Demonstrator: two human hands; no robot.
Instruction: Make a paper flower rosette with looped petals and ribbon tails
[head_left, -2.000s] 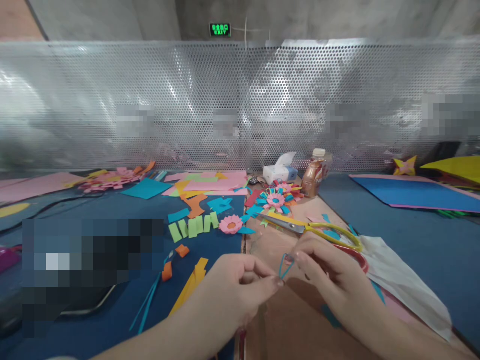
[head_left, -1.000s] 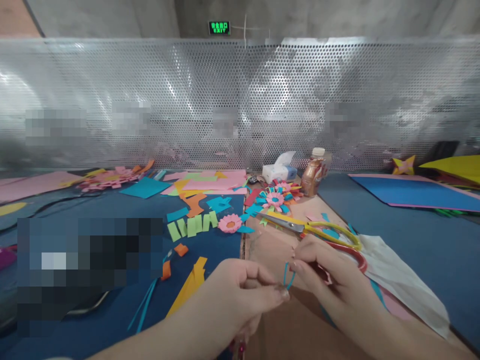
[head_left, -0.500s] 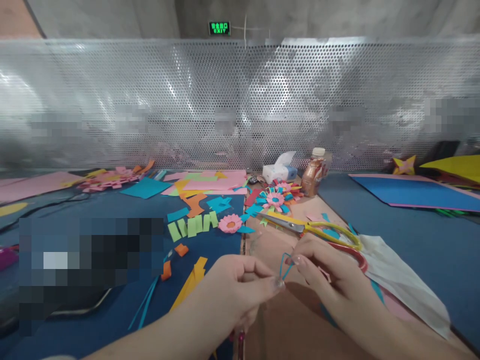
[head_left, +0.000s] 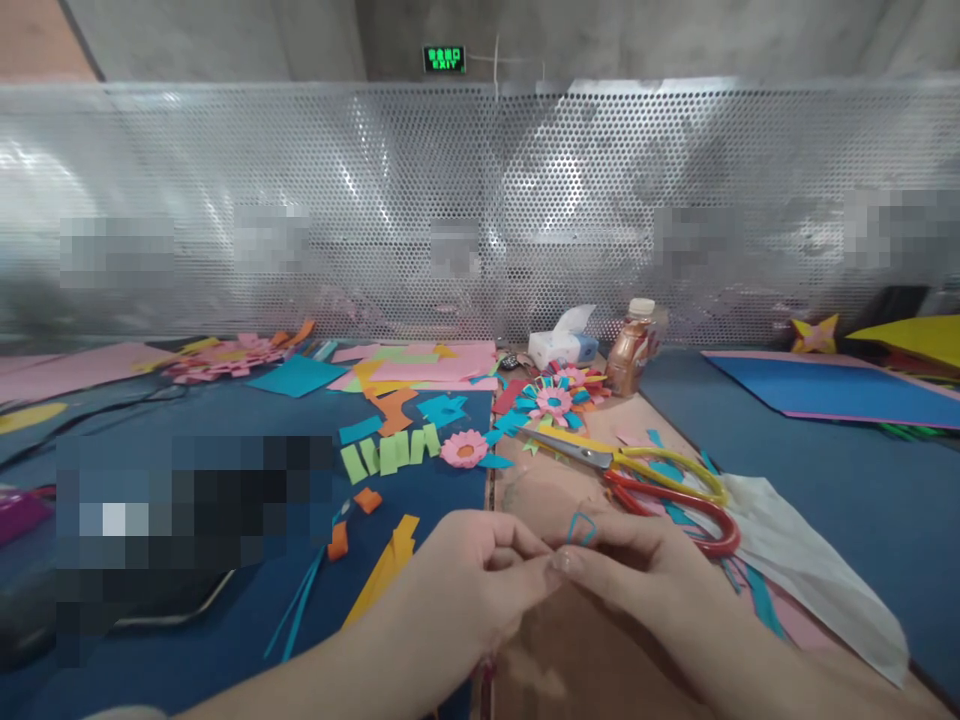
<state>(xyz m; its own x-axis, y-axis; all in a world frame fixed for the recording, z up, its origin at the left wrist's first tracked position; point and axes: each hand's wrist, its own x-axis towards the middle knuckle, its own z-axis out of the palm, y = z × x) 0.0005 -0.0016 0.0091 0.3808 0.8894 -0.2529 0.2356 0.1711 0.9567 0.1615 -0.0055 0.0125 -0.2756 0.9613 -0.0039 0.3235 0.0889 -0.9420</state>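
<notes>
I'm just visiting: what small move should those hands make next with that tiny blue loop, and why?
Perhaps a gentle pinch at the base of the blue loop: it stands open above the fingertips, where the left hand and right hand meet. The fingers hide its ends, so I can't tell whether they're joined.

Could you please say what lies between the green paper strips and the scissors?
In the head view, a pink paper flower and blue paper pieces lie between the green strips and the scissors.
</notes>
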